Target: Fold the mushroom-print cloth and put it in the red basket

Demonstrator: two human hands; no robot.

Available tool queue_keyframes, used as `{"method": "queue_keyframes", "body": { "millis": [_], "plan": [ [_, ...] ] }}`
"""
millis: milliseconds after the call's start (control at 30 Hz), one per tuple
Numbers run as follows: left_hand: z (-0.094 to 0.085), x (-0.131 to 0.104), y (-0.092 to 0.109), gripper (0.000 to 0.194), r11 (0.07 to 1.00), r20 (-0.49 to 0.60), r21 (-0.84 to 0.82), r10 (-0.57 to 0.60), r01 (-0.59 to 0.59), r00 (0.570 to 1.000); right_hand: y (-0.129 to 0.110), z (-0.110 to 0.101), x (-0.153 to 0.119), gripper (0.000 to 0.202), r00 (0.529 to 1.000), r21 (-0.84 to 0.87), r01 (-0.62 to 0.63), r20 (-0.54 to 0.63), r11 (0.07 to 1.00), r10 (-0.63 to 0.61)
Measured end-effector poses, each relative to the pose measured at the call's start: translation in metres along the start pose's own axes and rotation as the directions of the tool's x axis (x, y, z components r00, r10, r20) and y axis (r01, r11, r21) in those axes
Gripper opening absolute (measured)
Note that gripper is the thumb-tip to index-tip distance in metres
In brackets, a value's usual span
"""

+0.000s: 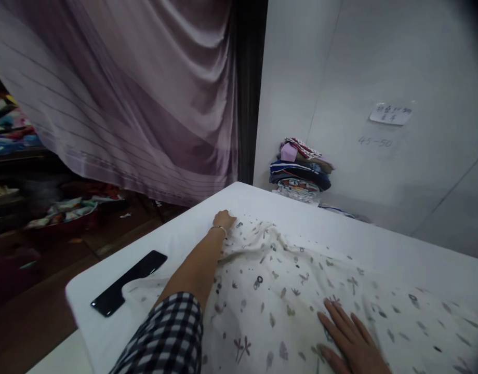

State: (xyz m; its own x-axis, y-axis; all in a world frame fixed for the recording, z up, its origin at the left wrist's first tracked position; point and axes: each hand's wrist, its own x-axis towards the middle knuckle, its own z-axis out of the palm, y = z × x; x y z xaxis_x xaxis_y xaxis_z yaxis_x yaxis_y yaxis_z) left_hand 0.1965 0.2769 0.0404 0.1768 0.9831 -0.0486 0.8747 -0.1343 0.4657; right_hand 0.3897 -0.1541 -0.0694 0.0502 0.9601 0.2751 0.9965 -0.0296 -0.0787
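A thin white cloth printed with small leaves and flowers spreads wrinkled over the white table. Its far left corner is pinched in my left hand, which reaches out near the table's far end and wears a bracelet. My right hand lies palm down on the cloth at the lower right, its fingers spread. Left of my left forearm, a glossy black flat object, perhaps a phone, rests on the table, close to a loose edge of the cloth.
A stack of folded clothes stands beyond the table against the white wall, where a paper note is stuck. A purple curtain hangs behind the left edge. Piles of fabric sit at far left.
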Motion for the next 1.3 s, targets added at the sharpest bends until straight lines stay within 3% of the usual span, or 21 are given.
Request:
{"method": "queue_keyframes", "body": {
  "millis": [133, 200, 267, 300, 367, 400, 467, 500, 600, 667, 733, 833, 933, 1033, 1133, 1300],
  "plan": [
    [-0.008, -0.007, 0.019, 0.036, 0.999, 0.012, -0.006, 0.052, -0.052, 0.999, -0.002, -0.002, 0.0, 0.059, 0.999, 0.052, -0.036, 0.039, 0.998, 0.034],
    [-0.014, -0.029, 0.032, 0.03, 0.989, -0.019, -0.033, 0.143, -0.144, 0.99, -0.004, -0.004, 0.0, 0.058, 0.995, 0.083, -0.063, 0.083, 0.995, 0.056],
    [-0.018, -0.066, 0.042, 0.025, 0.952, -0.069, -0.062, 0.296, -0.3, 0.953, -0.006, -0.01, 0.001, 0.056, 0.988, 0.135, -0.11, 0.126, 0.985, 0.093],
    [-0.019, -0.09, 0.044, 0.023, 0.916, -0.088, -0.073, 0.387, -0.393, 0.918, -0.007, -0.014, 0.002, 0.055, 0.984, 0.174, -0.138, 0.14, 0.975, 0.114],
    [-0.018, -0.143, 0.043, 0.02, 0.751, -0.157, -0.087, 0.638, -0.654, 0.754, -0.014, -0.03, 0.006, 0.054, 0.972, 0.292, -0.216, 0.151, 0.932, 0.178],
    [-0.017, -0.169, 0.039, 0.022, 0.693, -0.139, -0.108, 0.7, -0.713, 0.701, -0.019, -0.039, 0.008, 0.054, 0.964, 0.362, -0.26, 0.149, 0.895, 0.22],
    [-0.014, -0.215, 0.029, 0.026, 0.632, -0.081, -0.163, 0.757, -0.758, 0.649, -0.034, -0.06, 0.016, 0.059, 0.938, 0.493, -0.342, 0.126, 0.8, 0.323],
    [-0.012, -0.233, 0.024, 0.027, 0.623, -0.047, -0.203, 0.764, -0.755, 0.643, -0.043, -0.069, 0.02, 0.062, 0.934, 0.537, -0.338, 0.093, 0.773, 0.344],
    [-0.004, -0.269, 0.014, 0.025, 0.631, 0.02, -0.314, 0.751, -0.709, 0.66, -0.072, -0.084, 0.034, 0.057, 0.959, 0.592, -0.134, -0.125, 0.795, 0.256],
    [0.001, -0.283, 0.011, 0.024, 0.647, 0.038, -0.352, 0.732, -0.676, 0.68, -0.09, -0.084, 0.04, 0.045, 0.926, 0.572, -0.02, -0.298, 0.82, 0.231],
    [0.004, -0.292, 0.01, 0.024, 0.661, 0.046, -0.372, 0.715, -0.652, 0.698, -0.102, -0.082, 0.044, 0.033, 0.883, 0.563, 0.02, -0.398, 0.826, 0.25],
    [0.004, -0.304, 0.01, 0.026, 0.668, 0.072, -0.44, 0.693, -0.6, 0.718, -0.111, -0.081, 0.047, 0.028, 0.859, 0.609, 0.004, -0.408, 0.793, 0.31],
    [0.003, -0.31, 0.012, 0.028, 0.66, 0.153, -0.589, 0.657, -0.466, 0.738, -0.111, -0.083, 0.049, 0.024, 0.864, 0.652, 0.016, -0.391, 0.758, 0.318],
    [0.002, -0.309, 0.013, 0.03, 0.58, 0.274, -0.776, 0.665, -0.248, 0.695, -0.107, -0.082, 0.05, 0.013, 0.876, 0.65, 0.075, -0.405, 0.756, 0.262],
    [0.002, -0.306, 0.012, 0.033, 0.551, 0.412, -0.834, 0.638, -0.012, 0.651, -0.104, -0.079, 0.049, 0.015, 0.902, 0.623, 0.115, -0.392, 0.774, 0.181],
    [0.013, -0.308, 0.008, 0.043, 0.563, 0.459, -0.82, 0.542, 0.102, 0.704, -0.107, -0.077, 0.045, 0.017, 0.941, 0.602, 0.166, -0.333, 0.781, 0.056]
  ]
}}
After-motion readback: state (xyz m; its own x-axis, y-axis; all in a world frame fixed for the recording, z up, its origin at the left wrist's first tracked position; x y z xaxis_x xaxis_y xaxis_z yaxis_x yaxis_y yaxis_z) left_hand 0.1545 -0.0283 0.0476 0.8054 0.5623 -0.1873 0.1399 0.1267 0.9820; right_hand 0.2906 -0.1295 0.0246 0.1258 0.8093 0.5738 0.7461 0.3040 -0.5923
